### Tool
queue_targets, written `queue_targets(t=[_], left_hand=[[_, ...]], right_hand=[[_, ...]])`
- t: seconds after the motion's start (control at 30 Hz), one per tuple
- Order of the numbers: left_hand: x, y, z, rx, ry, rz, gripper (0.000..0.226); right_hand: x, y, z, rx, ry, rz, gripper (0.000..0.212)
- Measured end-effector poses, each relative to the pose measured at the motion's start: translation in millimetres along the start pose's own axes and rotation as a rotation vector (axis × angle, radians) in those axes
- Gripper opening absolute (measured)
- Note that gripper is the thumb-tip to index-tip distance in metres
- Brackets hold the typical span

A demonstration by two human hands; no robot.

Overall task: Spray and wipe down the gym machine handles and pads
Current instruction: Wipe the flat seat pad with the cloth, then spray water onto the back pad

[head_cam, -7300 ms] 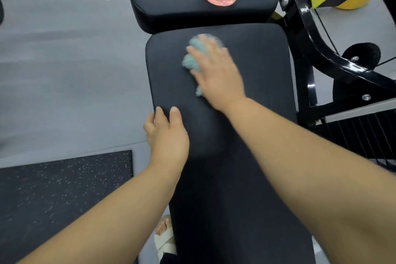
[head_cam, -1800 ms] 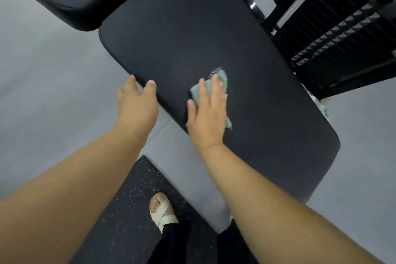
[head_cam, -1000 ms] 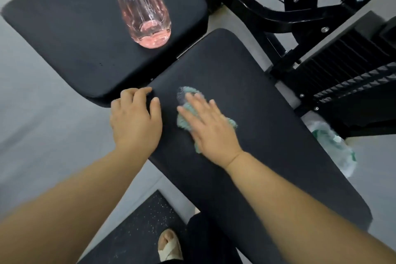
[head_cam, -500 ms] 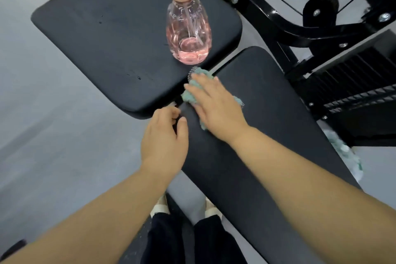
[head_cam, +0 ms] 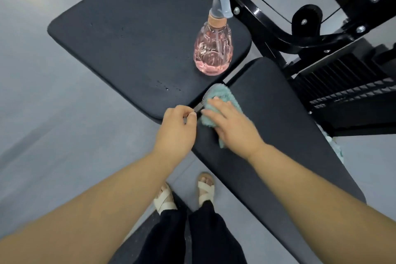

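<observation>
My right hand [head_cam: 233, 128] lies flat, fingers spread, pressing the teal cloth [head_cam: 222, 100] onto the near end of the long black pad [head_cam: 278, 135] — right at the gap where it meets the wider seat pad [head_cam: 132, 49]. My left hand [head_cam: 176, 133] is curled, fingertips pinched at the seat pad's edge just beside the cloth; I cannot tell if it holds anything. The pink spray bottle [head_cam: 213, 49] stands upright on the seat pad — near its right edge, with water droplets scattered close by.
</observation>
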State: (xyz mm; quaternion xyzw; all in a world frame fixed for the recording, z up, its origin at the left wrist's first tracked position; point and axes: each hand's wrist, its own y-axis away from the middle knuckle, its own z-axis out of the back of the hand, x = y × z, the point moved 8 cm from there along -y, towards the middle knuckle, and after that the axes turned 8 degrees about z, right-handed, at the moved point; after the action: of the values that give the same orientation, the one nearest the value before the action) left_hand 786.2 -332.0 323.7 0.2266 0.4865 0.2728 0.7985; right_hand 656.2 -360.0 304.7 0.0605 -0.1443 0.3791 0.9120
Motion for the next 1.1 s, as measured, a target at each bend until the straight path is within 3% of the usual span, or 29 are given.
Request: queue_targets(t=[0.1,0.17,0.3,0.4,0.47,0.53,0.6,0.67,0.77,0.87,0.93,1.0,1.1], left_hand=[[-7,2,0,0.061,0.029,0.013,0.017],[-12,4,-4,0.097,0.064,0.021,0.022],[-22,0,0,0.134,0.356,0.096,0.05],[-26,6,-4,0.336,0.584,0.231,0.076],[-30,12,-10,0.463,0.682,0.281,0.071],[-33,12,-11,0.468,0.826,0.329,0.053],[-33,5,-4,0.366,0.951,0.395,0.038],[-31,-8,10,0.208,1.009,0.449,0.025],[-31,-30,42,-0.048,0.687,0.397,0.033],[-35,-50,65,-0.131,0.303,0.356,0.051],[-33,-61,70,-0.116,0.122,0.358,0.057],[-31,-68,72,-0.114,-0.024,0.346,0.056],[-27,-70,74,-0.091,-0.083,0.366,0.053]], right_hand=[[-44,6,29,-0.113,-0.107,-0.381,0.04],[-46,8,43,-0.172,-0.237,-0.535,0.041],[-10,-4,57,-0.151,-0.952,-0.647,0.037],[19,-9,65,-0.179,-1.255,-0.652,0.027],[25,-13,72,-0.263,-1.153,-0.688,0.022],[29,-21,78,-0.246,-0.895,-0.666,0.02],[32,-34,78,-0.131,-0.837,-0.565,0.024],[13,-38,82,-0.158,-0.934,-0.602,0.031],[-43,-41,110,-0.39,-0.905,-0.722,0.05],[-66,-83,130,-0.21,-0.794,-0.475,0.088],[-58,-114,133,-0.066,-0.794,-0.264,0.1],[-50,-138,133,0.012,-0.893,-0.171,0.095],[-45,-156,132,-0.006,-0.908,-0.135,0.077]])
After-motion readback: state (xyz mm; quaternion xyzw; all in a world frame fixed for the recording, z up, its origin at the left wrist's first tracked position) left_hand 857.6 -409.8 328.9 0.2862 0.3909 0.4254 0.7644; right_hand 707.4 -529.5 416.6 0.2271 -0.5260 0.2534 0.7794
